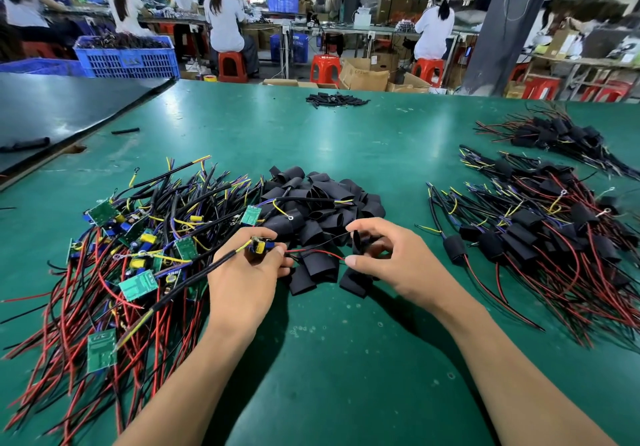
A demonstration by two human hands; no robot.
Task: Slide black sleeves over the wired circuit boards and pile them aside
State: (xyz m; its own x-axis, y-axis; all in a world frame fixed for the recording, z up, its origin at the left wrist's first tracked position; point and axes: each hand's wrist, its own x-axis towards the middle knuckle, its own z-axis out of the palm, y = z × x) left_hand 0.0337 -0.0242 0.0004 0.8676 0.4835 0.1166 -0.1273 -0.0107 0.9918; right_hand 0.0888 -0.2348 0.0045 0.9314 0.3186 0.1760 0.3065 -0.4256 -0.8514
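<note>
Black sleeve (357,242) is pinched in the right hand (391,255), next to the red wire (322,253) end, so the wire can go in. The left hand (242,272) grips the board (259,245) steady, by the sleeve pile (322,196) on the table (346,341).

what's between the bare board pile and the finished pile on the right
Head view: the loose black sleeves heap, plus the left hand and right hand.
</note>
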